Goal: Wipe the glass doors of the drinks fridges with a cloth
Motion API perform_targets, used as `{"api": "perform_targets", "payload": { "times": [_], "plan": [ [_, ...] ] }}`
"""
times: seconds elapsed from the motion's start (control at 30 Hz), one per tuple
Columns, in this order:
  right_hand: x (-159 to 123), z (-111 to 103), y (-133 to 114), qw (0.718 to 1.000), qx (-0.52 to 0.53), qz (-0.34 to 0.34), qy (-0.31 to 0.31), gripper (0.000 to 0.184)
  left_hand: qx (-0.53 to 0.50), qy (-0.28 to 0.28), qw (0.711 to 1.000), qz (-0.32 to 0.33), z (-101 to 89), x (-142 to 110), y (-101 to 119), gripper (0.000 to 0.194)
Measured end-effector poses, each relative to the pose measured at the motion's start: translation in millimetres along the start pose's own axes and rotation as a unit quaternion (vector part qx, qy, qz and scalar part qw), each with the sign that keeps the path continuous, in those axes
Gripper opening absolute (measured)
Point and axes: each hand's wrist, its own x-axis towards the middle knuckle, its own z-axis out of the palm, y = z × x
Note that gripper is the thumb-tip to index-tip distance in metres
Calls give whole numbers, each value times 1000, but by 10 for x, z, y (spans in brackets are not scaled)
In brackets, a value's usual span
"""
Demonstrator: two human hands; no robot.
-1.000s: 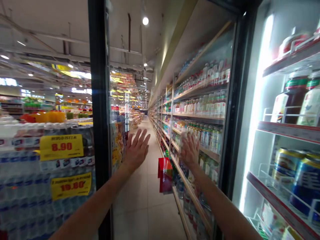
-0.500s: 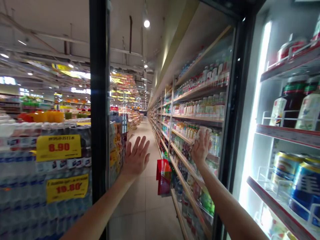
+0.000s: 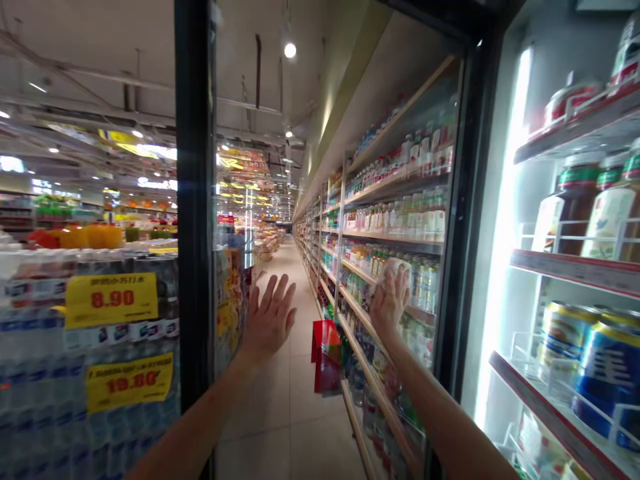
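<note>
An open fridge door stands in front of me, its clear glass pane (image 3: pixel 310 120) held in a black frame (image 3: pixel 194 200). My left hand (image 3: pixel 270 317) is raised with fingers spread, palm flat toward the glass left of the pane's middle. My right hand (image 3: pixel 388 313) presses a crumpled whitish cloth (image 3: pixel 399 265) against the right part of the glass. Its fingers are stretched over the cloth, which is partly hidden and slightly blurred. Both forearms reach up from the bottom edge.
Lit fridge shelves at the right hold bottles (image 3: pixel 570 207) and blue cans (image 3: pixel 613 373). Stacked bottled water with yellow price signs (image 3: pixel 111 300) stands at the left. Through the glass show a tiled aisle (image 3: pixel 285 400), long drink shelves and a red box (image 3: pixel 327 357).
My right hand has slid a little left across the glass with the cloth. The left hand keeps almost the same place, and the view has shifted slightly.
</note>
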Motion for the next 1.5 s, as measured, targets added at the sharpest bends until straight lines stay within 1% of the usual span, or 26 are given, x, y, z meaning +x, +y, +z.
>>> {"api": "perform_targets", "payload": {
  "times": [0.1, 0.17, 0.2, 0.27, 0.33, 0.37, 0.4, 0.47, 0.53, 0.6, 0.63, 0.7, 0.77, 0.8, 0.83, 0.9, 0.97, 1.0, 1.03, 1.1, 1.17, 1.2, 1.3, 1.37, 1.4, 1.5],
  "plan": [
    [-240, -55, -164, 957, 39, -252, -136, 47, -12, -5, 1000, -8, 8, -2, -9, 55],
    [-280, -64, -91, 942, 40, -298, -149, 46, -14, -8, 1000, -8, 9, -1, -14, 56],
    [-242, -58, 0, 959, 28, -252, -124, 45, -14, -8, 1000, -6, 9, -1, -15, 56],
    [-100, -32, 201, 997, -3, -63, -36, 46, -11, -4, 1000, -4, 9, 2, -11, 57],
    [20, -7, 282, 994, -21, 101, 27, 49, -10, 3, 1000, -5, 7, 8, -2, 58],
    [35, -1, 248, 991, -20, 128, 38, 49, -10, 5, 1000, -5, 6, 11, 2, 59],
    [12, 0, 168, 993, -13, 108, 34, 50, -11, 8, 1000, -5, 6, 15, 5, 59],
    [-112, -10, -53, 998, 9, -48, -33, 49, -11, 10, 1000, -3, 9, 19, 5, 59],
    [-237, -21, -205, 965, 35, -235, -116, 48, -9, 9, 1000, -3, 16, 16, -2, 59],
    [-244, -21, -174, 944, 41, -298, -132, 46, -5, 7, 1000, -6, 24, 7, -10, 58],
    [-193, -13, -100, 958, 33, -263, -110, 45, -3, 5, 1000, -6, 27, 2, -13, 58],
    [-34, 13, 77, 996, 4, -88, -27, 45, -1, 0, 1000, -4, 30, -7, -15, 57],
    [94, 35, 160, 997, -16, 74, 34, 48, -3, 0, 1000, -2, 28, -10, -13, 57],
    [114, 39, 144, 994, -16, 98, 41, 49, -3, 0, 1000, -2, 26, -10, -11, 57],
    [102, 37, 95, 997, -8, 71, 28, 49, -3, 1, 1000, -3, 25, -9, -10, 58],
    [16, 23, -37, 992, 22, -111, -48, 48, -2, 1, 1000, -1, 24, -7, -10, 58],
    [-59, 9, -102, 954, 42, -278, -105, 47, -1, -4, 1000, -1, 28, -5, -14, 58],
    [-65, 7, -89, 948, 39, -299, -105, 47, -1, -4, 1000, -2, 31, -5, -16, 58],
    [-47, 9, -53, 959, 26, -270, -85, 47, -2, -2, 1000, -4, 35, -5, -18, 58],
    [27, 22, 35, 994, -11, -109, -15, 48, -5, 1, 1000, -7, 43, -6, -21, 58],
    [72, 35, 58, 999, -30, 9, 30, 49, -8, 2, 1000, -8, 49, -7, -22, 59],
    [62, 38, 36, 999, -29, 6, 24, 49, -9, 1, 1000, -9, 51, -8, -23, 59],
    [-42, 30, -59, 972, 11, -219, -80, 47, -12, 1, 1000, -10, 56, -11, -27, 59],
    [-62, 28, -33, 949, 20, -293, -111, 44, -13, -1, 1000, -9, 60, -15, -29, 58],
    [-37, 32, 13, 961, 10, -261, -96, 43, -11, -3, 1000, -9, 62, -16, -29, 58],
    [90, 62, 160, 999, -33, -2, 8, 47, -4, -5, 1000, -10, 70, -18, -28, 57]
  ]
}}
